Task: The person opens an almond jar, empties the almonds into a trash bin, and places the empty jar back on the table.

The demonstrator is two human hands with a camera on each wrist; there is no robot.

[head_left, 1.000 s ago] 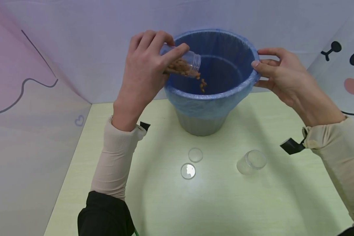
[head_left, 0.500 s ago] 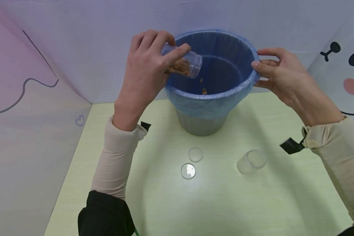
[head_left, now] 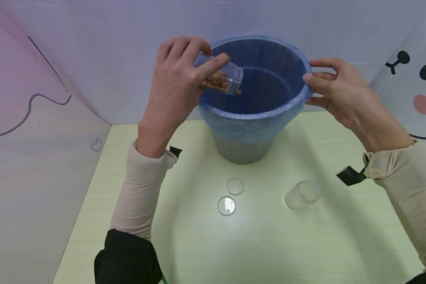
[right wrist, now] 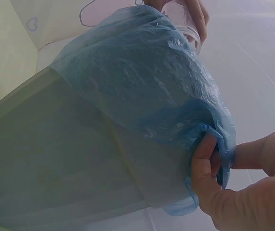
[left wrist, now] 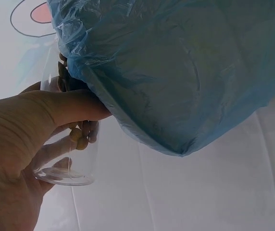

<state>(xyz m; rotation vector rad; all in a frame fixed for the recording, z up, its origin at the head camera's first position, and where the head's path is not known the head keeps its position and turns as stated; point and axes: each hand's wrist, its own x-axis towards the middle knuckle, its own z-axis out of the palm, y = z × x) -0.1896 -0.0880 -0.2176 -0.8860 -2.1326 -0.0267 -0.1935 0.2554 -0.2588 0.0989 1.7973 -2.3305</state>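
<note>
My left hand (head_left: 179, 79) grips a clear plastic jar (head_left: 230, 75) by its body, tilted with its mouth over the bin. Small brown pellets (head_left: 217, 81) lie along the jar's lower side, and one or so sits at its lip. In the left wrist view several pellets (left wrist: 80, 138) show through the jar wall behind the thumb. My right hand (head_left: 344, 86) pinches the right rim of a grey trash bin (head_left: 243, 148) lined with a blue bag (head_left: 255, 128). The bin leans toward me; the right wrist view shows fingers tucked under the bag's folded edge.
Two clear round lids (head_left: 235, 186) lie on the pale table (head_left: 262, 244) in front of the bin. A second clear jar (head_left: 301, 195) stands to their right. A printed cloth wall (head_left: 127, 51) rises behind the bin.
Pellets that were falling from the jar's mouth have dropped out of sight into the bin, and fewer come out now. Both hands hold nearly the same position.
</note>
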